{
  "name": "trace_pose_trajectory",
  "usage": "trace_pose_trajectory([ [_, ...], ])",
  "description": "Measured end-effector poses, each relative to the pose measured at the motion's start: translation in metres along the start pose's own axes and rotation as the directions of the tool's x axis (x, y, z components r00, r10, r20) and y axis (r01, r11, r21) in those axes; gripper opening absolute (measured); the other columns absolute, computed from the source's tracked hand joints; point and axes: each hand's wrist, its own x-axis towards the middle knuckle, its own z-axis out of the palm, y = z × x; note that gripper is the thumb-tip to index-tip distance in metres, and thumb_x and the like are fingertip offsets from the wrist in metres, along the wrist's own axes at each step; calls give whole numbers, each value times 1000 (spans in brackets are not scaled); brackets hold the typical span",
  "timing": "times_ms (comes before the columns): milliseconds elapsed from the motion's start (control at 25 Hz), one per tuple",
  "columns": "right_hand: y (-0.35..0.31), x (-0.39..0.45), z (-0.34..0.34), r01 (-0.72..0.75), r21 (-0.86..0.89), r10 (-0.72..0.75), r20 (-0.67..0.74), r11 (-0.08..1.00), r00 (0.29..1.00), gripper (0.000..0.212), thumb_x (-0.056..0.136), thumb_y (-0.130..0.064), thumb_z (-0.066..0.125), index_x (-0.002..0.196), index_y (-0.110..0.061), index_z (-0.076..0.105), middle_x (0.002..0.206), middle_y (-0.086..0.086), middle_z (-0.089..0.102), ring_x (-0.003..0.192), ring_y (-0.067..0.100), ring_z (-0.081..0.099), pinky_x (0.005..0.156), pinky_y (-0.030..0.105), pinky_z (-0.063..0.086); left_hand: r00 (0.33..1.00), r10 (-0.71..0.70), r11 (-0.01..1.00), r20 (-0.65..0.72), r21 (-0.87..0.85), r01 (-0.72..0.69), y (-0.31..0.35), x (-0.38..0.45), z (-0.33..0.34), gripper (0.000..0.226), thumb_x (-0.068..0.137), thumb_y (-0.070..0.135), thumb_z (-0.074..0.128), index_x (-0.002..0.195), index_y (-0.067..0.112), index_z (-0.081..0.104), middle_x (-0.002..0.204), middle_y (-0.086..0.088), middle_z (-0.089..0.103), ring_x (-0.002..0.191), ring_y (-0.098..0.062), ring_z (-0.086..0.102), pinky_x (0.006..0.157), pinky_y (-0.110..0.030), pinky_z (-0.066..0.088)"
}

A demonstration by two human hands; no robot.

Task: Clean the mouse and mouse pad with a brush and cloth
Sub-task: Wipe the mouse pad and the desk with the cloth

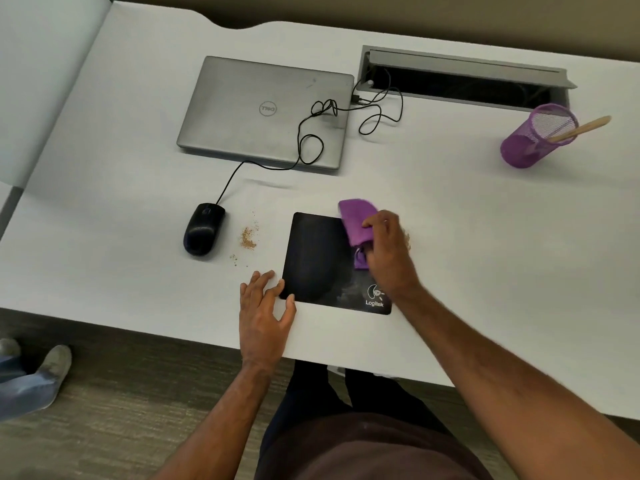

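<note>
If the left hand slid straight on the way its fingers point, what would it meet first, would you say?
The left hand points up and slightly right, its thumb touching the mouse pad at the near-left corner. Going straight on, it would probably run along the pad's left edge first; the crumbs lie slightly left of that line.

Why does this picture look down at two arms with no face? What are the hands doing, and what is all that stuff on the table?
The camera sits on the person's head, so you see what they see: their own arms reaching out. The right hand holds a purple cloth and wipes a black mouse pad. The left hand lies open, fingertips on the pad's corner. On the white table there is also a black mouse with a cable, some brown crumbs, a closed grey laptop and a purple mesh cup with a wooden stick inside.
</note>
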Motion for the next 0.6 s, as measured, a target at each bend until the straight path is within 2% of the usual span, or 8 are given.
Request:
trace_pose_trajectory([
  [80, -22, -29, 12, 68, 58, -74, 103, 996, 992, 27, 94, -7, 62, 120, -14, 60, 129, 4, 50, 114, 16, 53, 102, 20, 40, 1000, 3, 1000, 4, 0, -3, 0, 0, 0, 40, 91, 21, 79, 128, 10, 67, 147, -7, 55, 149, -25, 40, 127, -51, 26],
  [120, -24, -42, 15, 159, 53, -166, 160, 986, 973, 19, 102, -17, 54, 121, -19, 59, 131, -2, 49, 113, 8, 49, 100, 19, 41, 1000, 4, 1000, 6, 0, -4, 0, 0, 0, 40, 91, 21, 79, 128, 10, 66, 147, -7, 54, 149, -25, 40, 127, -51, 26],
  [200, -19, -43, 10, 272, 42, -274, 208, 962, 939, 17, 107, -19, 46, 120, -24, 56, 134, -6, 44, 114, 3, 45, 100, 20, 43, 1000, 1, 1000, 18, 0, -1, 1, 0, -1, 40, 92, 21, 78, 128, 10, 66, 148, -7, 54, 149, -25, 39, 127, -50, 25],
  [280, 2, -22, -1, 177, 65, -185, 156, 982, 970, 25, 98, -5, 55, 117, -20, 58, 131, 0, 46, 114, 14, 53, 103, 31, 47, 1000, -4, 1000, 22, 4, 4, 2, 0, -1, 40, 92, 23, 78, 129, 11, 66, 149, -6, 53, 149, -24, 39, 127, -50, 25],
  [360, 19, 5, -14, 52, -17, -51, 63, 998, 997, 43, 79, 9, 64, 118, -9, 60, 127, 14, 51, 111, 32, 60, 98, 43, 52, 1000, -9, 1000, 29, 3, 8, 2, 0, -1, 41, 93, 25, 77, 129, 11, 65, 149, -7, 53, 149, -25, 39, 127, -50, 25],
  [440, 19, 14, -16, -22, -78, 23, 10, 997, 1000, 48, 73, 11, 64, 118, -5, 60, 125, 19, 52, 108, 37, 61, 94, 48, 55, 999, -11, 1000, 31, 4, 11, 1, 0, -1, 41, 93, 25, 76, 130, 11, 65, 149, -7, 53, 149, -26, 40, 127, -51, 25],
  [520, -4, -9, -7, 11, -59, -9, 42, 998, 999, 39, 82, 1, 61, 120, -9, 60, 126, 12, 53, 111, 32, 59, 97, 44, 53, 1000, -13, 1000, 27, 2, 13, 2, 0, -1, 40, 93, 23, 77, 129, 10, 66, 149, -7, 54, 149, -26, 40, 127, -51, 26],
  [600, -23, -42, -1, 167, -33, -159, 169, 985, 973, 26, 101, -24, 46, 124, -20, 59, 125, -2, 55, 115, 19, 54, 100, 36, 47, 1000, -7, 1000, 24, -5, 7, 3, 0, -1, 38, 92, 21, 77, 127, 10, 66, 148, -7, 54, 149, -26, 40, 127, -51, 25],
])
